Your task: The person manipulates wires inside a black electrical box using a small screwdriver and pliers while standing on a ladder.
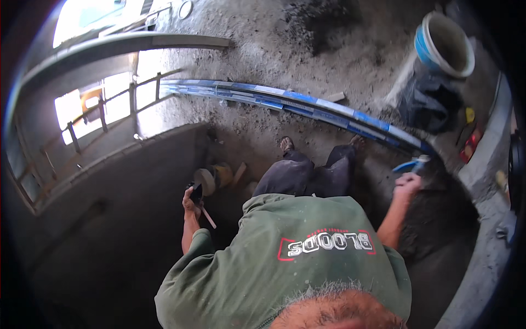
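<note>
On the left, my left hand is closed around a small dark object. A thin pale stick sticks out below that hand; whether it belongs to the dark object I cannot tell. Out to the right, my right hand is wrapped round a hammer-like tool with a curved blue part and a pale metallic end. Its handle is mostly hidden by my fingers. A yellowish container with a pale round face stands just beyond my left hand.
Long blue-and-white barred strips curve across the ground beyond my feet. A white-and-blue bucket stands at the far right above a black plastic bag. Red items lie near the right wall. A wooden ladder-like frame is at left.
</note>
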The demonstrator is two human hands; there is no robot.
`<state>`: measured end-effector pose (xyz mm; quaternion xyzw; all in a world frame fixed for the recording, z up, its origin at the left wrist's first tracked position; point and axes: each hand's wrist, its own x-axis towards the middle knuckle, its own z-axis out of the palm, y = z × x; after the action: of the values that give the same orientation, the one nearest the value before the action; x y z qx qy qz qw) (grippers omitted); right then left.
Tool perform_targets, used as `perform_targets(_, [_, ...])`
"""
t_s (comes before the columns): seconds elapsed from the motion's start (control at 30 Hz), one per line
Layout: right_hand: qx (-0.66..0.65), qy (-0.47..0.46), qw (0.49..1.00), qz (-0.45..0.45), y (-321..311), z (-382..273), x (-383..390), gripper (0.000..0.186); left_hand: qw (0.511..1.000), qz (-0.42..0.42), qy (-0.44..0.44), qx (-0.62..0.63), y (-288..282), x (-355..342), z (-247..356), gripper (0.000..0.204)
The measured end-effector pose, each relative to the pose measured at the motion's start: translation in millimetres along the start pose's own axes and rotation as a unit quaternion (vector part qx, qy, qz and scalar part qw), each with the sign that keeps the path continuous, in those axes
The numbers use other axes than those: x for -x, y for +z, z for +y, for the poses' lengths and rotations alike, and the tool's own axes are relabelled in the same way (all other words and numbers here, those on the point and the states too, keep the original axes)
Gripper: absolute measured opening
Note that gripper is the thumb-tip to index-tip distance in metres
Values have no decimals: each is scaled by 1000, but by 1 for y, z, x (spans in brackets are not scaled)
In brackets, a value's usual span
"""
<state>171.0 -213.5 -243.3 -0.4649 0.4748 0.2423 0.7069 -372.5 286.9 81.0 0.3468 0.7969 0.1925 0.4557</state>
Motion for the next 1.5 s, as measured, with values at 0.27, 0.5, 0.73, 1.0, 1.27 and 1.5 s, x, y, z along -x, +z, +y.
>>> perform_targets(0.27, [502, -228, 792, -261, 265, 126, 158, 34, 976, 89, -117, 163, -96, -45, -156, 35])
perform_targets(0.5, [557, -405, 632, -356, 450, 216, 229, 25, 926, 134, -173, 306, -98, -172, -214, 41])
perform_targets(0.73, [359, -390, 694, -487, 600, 366, 425, 30, 953, 85, -84, 279, -150, -276, -121, 64])
perform_targets(1.0, [443, -357, 620, -541, 713, 495, 512, 12, 986, 127, 71, 85, -188, -371, -15, 80])
perform_targets(1.27, [520, -189, 535, -639, 858, 640, 518, 31, 976, 196, 92, 25, -171, -453, 77, 84])
perform_targets(1.5, [528, -260, 402, -701, 1054, 761, 575, 15, 968, 249, -36, -9, -135, -514, 167, 83])
